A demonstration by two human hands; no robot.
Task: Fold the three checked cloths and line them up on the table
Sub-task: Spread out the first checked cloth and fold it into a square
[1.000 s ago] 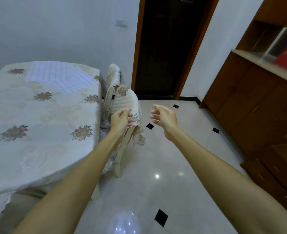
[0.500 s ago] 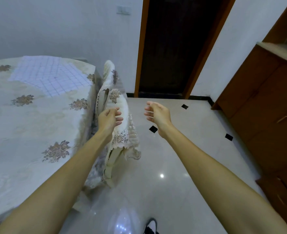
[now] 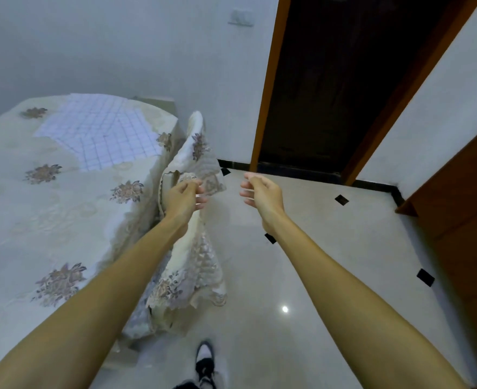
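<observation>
It is dim and cool in here, a flat bluish grey over the wall. Light from above leaves one small white glare on the glossy floor. The doorway is near black, without detail. Shadows lie soft under the table edge. Straight lines bow toward the frame edges. The left hand and right hand smear slightly at the fingertips.

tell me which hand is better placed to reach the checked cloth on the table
Left, probably. The left hand is on the table side, nearer the checked cloth; the right hand is over the floor, farther off. Both hold nothing.
</observation>
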